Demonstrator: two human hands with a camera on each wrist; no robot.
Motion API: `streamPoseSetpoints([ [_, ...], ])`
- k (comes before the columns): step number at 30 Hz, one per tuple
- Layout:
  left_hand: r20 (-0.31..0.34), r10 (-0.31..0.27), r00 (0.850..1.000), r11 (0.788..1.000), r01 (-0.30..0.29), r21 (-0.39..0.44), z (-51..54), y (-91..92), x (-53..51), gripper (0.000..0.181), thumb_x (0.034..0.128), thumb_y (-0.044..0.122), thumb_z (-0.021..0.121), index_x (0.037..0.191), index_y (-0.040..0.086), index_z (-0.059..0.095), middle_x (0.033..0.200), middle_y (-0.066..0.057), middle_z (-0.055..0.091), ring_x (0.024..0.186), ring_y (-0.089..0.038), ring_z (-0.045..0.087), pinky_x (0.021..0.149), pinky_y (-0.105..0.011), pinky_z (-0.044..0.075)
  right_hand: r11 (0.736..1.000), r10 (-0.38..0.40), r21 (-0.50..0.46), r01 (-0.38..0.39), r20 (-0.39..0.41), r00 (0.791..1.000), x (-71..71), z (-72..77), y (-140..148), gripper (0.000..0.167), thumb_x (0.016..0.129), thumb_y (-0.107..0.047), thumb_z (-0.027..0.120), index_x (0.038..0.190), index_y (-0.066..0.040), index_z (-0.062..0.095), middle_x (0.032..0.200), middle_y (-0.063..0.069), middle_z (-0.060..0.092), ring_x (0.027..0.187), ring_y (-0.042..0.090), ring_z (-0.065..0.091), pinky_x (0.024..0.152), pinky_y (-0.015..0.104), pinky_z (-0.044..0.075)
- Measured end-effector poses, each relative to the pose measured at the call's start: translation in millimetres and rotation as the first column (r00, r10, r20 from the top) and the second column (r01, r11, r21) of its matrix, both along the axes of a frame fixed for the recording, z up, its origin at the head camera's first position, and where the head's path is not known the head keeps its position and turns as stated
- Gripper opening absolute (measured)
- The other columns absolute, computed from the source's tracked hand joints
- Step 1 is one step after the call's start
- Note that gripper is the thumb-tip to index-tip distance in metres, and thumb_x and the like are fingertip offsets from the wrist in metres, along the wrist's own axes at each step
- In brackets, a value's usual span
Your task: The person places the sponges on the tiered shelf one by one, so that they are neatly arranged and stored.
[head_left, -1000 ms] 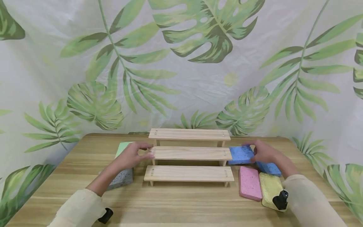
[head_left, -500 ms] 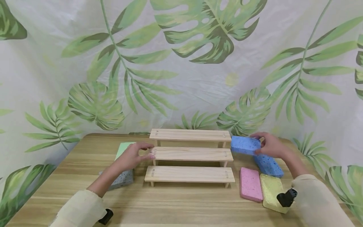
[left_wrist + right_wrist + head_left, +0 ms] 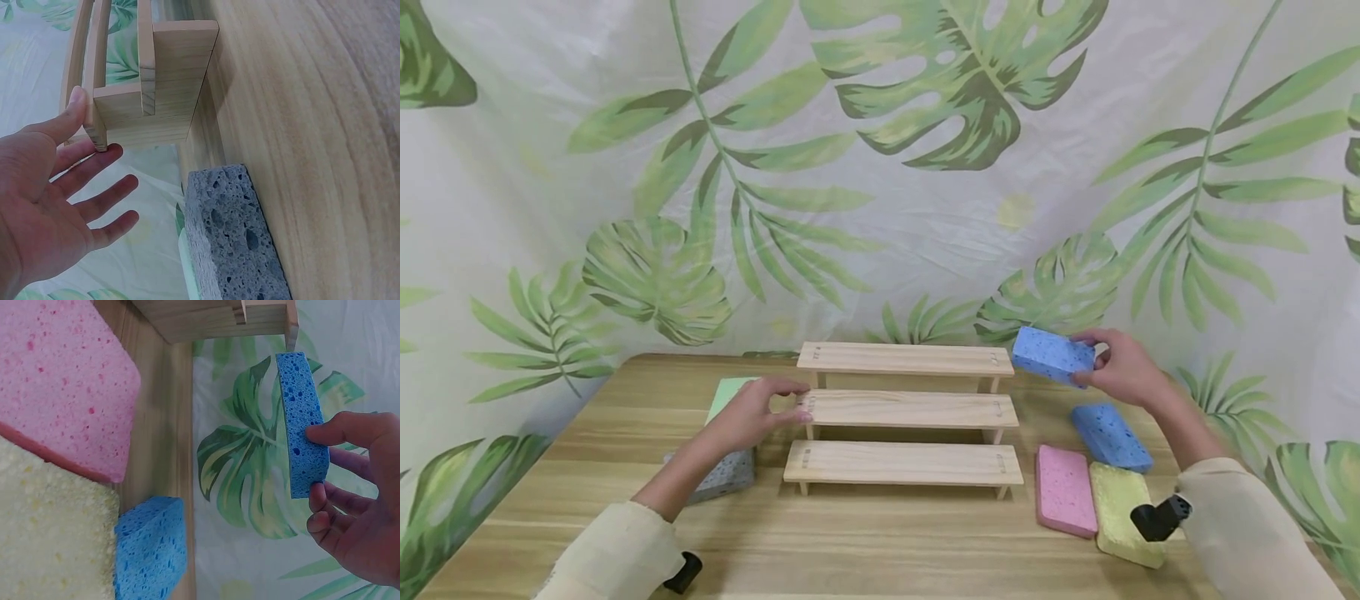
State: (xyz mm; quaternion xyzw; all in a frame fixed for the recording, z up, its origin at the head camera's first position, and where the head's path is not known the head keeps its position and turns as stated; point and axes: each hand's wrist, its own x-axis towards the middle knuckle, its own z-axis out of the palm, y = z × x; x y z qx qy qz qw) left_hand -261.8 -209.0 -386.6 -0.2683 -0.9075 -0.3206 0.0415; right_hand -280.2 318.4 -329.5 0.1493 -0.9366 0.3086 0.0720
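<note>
A three-tier wooden stand [image 3: 910,410] stands mid-table. My left hand [image 3: 756,412] pinches the left end of its middle board; the left wrist view shows thumb and forefinger on that end, the other fingers spread. Off the table beside the stand's top board, my right hand [image 3: 1122,367] holds a blue sponge [image 3: 1051,356] between thumb and fingers. In the right wrist view the held sponge [image 3: 301,425] is near the end of a stand board. Below on the table lies a second blue sponge [image 3: 1111,437].
A pink sponge [image 3: 1065,492] and a yellow sponge [image 3: 1124,513] lie right of the stand. On its left are a grey sponge [image 3: 724,475] and a green sponge [image 3: 727,395], partly behind my left arm. A leaf-patterned cloth [image 3: 925,250] hangs behind the table.
My right hand has lifted the blue sponge from beside the middle board up to the top board's height, uncovering the second blue sponge. The left hand keeps its place on the stand.
</note>
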Motion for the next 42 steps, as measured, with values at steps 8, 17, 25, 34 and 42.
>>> streamPoseSetpoints([
  [8, 0.005, -0.01, 1.0, 1.0, 0.01, 0.02, 2.4, 2.3, 0.6, 0.048, 0.098, 0.024, 0.074, 0.131, -0.009, 0.066, 0.131, -0.026, 0.067, 0.121, -0.049, 0.06, 0.098, -0.065, 0.049, 0.999, -0.029, 0.022, 0.03, -0.023, 0.999, 1.3, 11.3, -6.7, 0.054, 0.084, -0.007, 0.081, 0.132, 0.009, 0.062, 0.074, 0.006, 0.05, 0.059, 0.012, 0.045, 0.052, 0.028, 0.04],
  [17, 0.013, -0.04, 0.999, 0.999, 0.04, 0.011, 3.7, 1.0, 0.4, 0.048, 0.0996, 0.023, 0.072, 0.135, -0.009, 0.064, 0.135, -0.025, 0.065, 0.124, -0.049, 0.058, 0.101, -0.063, 0.048, 0.999, -0.038, -0.021, 0.037, -0.015, 0.999, 3.5, 18.7, -11.6, 0.053, 0.087, -0.011, 0.081, 0.135, 0.003, 0.063, 0.09, 0.012, 0.056, 0.079, 0.024, 0.053, 0.056, 0.031, 0.044],
  [25, 0.033, -0.04, 0.999, 0.999, 0.041, -0.015, 4.3, 2.3, 1.8, 0.048, 0.0997, 0.024, 0.072, 0.135, -0.007, 0.064, 0.136, -0.025, 0.064, 0.124, -0.049, 0.057, 0.099, -0.064, 0.049, 1.0, -0.008, -0.026, 0.008, -0.01, 1.0, 5.8, 23.4, -26.8, 0.053, 0.087, -0.012, 0.082, 0.136, -0.001, 0.064, 0.091, 0.011, 0.056, 0.08, 0.023, 0.052, 0.053, 0.03, 0.041],
  [34, 0.039, -0.045, 0.998, 0.999, 0.046, -0.018, 4.9, 3.0, 1.8, 0.048, 0.1001, 0.024, 0.071, 0.135, -0.008, 0.062, 0.136, -0.026, 0.063, 0.125, -0.05, 0.056, 0.1, -0.065, 0.047, 0.997, 0.058, -0.049, -0.059, -0.017, 0.998, 6.7, 27.0, -47.9, 0.051, 0.087, -0.014, 0.083, 0.134, -0.002, 0.066, 0.112, 0.018, 0.063, 0.091, 0.029, 0.058, 0.059, 0.031, 0.046],
  [42, 0.043, -0.042, 0.998, 0.999, 0.043, -0.029, 6.2, 3.0, 1.2, 0.048, 0.0999, 0.023, 0.072, 0.135, -0.008, 0.062, 0.136, -0.026, 0.064, 0.124, -0.049, 0.057, 0.099, -0.065, 0.048, 0.992, 0.11, -0.066, -0.11, 0.0, 0.994, 0.3, 21.7, -65.6, 0.05, 0.087, -0.016, 0.084, 0.132, -0.004, 0.068, 0.141, 0.021, 0.059, 0.118, 0.04, 0.061, 0.087, 0.049, 0.057],
])
